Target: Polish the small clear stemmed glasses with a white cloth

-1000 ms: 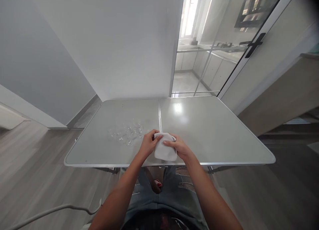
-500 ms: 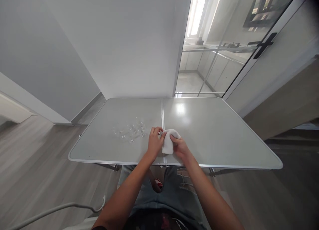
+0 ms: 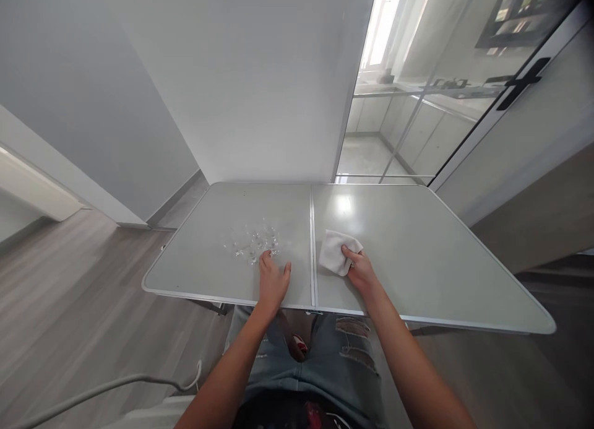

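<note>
Head view: left hand [image 3: 272, 281] flat on table [image 3: 417, 255], fingers spread, empty, fingertips touching spilled water [image 3: 250, 243] just beyond. Right hand [image 3: 359, 269] pinches folded white cloth [image 3: 335, 253], right of table's centre seam [image 3: 313, 249], farther from water.

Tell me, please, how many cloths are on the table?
1. The cloth lies on the table's right half, just right of the seam, under the right hand.
</note>
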`<state>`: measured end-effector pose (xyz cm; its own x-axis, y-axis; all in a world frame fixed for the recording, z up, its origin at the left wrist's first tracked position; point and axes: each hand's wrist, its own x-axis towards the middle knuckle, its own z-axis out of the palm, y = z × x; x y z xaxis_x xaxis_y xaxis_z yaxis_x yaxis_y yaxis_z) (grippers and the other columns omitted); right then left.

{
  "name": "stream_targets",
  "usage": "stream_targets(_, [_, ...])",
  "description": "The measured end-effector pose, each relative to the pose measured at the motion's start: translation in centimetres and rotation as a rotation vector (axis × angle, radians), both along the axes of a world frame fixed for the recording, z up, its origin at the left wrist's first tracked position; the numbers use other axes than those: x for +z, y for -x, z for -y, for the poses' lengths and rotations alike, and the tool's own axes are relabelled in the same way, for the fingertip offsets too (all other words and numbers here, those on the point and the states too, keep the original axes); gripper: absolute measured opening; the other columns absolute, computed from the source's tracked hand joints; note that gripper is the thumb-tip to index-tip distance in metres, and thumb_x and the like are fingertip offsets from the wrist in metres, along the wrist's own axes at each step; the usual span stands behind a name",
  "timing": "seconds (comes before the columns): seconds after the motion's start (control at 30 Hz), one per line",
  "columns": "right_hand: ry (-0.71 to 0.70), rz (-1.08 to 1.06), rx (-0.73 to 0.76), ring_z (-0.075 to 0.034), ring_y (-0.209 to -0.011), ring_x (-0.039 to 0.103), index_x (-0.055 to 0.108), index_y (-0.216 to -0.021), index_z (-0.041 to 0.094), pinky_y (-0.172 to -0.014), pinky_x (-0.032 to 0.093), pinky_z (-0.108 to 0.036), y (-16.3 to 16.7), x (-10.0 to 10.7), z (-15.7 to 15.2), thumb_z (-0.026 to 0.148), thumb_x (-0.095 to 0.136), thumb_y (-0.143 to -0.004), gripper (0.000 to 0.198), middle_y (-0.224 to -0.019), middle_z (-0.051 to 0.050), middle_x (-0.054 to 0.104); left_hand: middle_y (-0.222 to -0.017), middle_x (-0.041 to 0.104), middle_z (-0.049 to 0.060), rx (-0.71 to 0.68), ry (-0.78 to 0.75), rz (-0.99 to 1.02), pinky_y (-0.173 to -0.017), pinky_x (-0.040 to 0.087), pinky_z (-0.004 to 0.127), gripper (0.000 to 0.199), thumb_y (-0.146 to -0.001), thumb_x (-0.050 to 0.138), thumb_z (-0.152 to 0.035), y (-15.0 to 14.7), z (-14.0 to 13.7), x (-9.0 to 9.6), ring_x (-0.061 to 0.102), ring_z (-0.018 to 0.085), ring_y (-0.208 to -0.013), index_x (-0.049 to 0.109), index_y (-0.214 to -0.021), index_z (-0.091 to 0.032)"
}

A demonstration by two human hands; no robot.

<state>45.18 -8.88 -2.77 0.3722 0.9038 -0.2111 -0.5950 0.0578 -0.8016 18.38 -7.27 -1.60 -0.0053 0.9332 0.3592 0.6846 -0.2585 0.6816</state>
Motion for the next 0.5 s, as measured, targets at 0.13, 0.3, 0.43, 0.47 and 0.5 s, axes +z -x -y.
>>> stream_targets(0.13, [-0.015, -0.021, 0.010, -0.019, -0.079, 0.074, 0.072, -0.098, 0.022, -0.073, 0.062, -0.031, 0.5, 0.3, 0.4, 0.031, 0.093, -0.062, 0.042, -0.094, -0.001, 0.079, -0.143, 0.043, 0.032, 0.027, 0.008, -0.036, -0.114, 0.036, 0.057, 0.067, -0.089, 0.059, -0.032, -0.7, -1.3, -0.8, 0.041, 0.040, -0.141, 0.034, -0.143, -0.002])
stream_targets(0.3, [-0.053, -0.057, -0.082, -0.018, -0.083, 0.073, 0.072, -0.097, 0.024, -0.074, 0.060, -0.029, 0.1, 1.0, 0.7, 0.034, 0.091, -0.066, 0.037, -0.096, 0.001, 0.078, -0.135, 0.053, 0.024, 0.065, -0.032, 0.106, -0.108, 0.043, 0.052, 0.045, -0.095, 0.052, -0.034, -1.2, -3.2, -0.7, 0.052, 0.033, -0.132, 0.042, -0.133, -0.012])
stream_targets(0.43, [-0.046, -0.015, -0.096, -0.021, -0.085, 0.073, 0.073, -0.095, 0.023, -0.072, 0.060, -0.032, 0.3, 1.1, 0.7, 0.036, 0.091, -0.066, 0.037, -0.097, -0.002, 0.078, -0.116, 0.063, 0.016, 0.036, -0.044, 0.222, -0.092, 0.050, 0.044, 0.028, -0.098, 0.050, -0.034, -1.4, -4.2, -0.3, 0.065, 0.027, -0.107, 0.044, -0.121, -0.018])
stream_targets(0.47, [-0.051, 0.000, -0.099, -0.022, -0.085, 0.073, 0.073, -0.095, 0.023, -0.073, 0.059, -0.033, 0.4, 1.1, 0.7, 0.036, 0.091, -0.066, 0.037, -0.096, -0.002, 0.078, -0.110, 0.064, 0.014, 0.017, -0.043, 0.254, -0.087, 0.051, 0.041, 0.025, -0.099, 0.050, -0.033, -1.6, -4.3, -0.2, 0.067, 0.025, -0.101, 0.045, -0.119, -0.019])
stream_targets(0.5, [-0.056, 0.015, -0.103, -0.022, -0.086, 0.072, 0.073, -0.094, 0.022, -0.074, 0.059, -0.033, 0.6, 1.0, 0.6, 0.037, 0.091, -0.065, 0.037, -0.096, -0.002, 0.078, -0.105, 0.065, 0.012, -0.009, -0.044, 0.278, -0.084, 0.051, 0.038, 0.024, -0.099, 0.050, -0.032, -1.7, -4.4, -0.2, 0.067, 0.023, -0.095, 0.045, -0.119, -0.020])
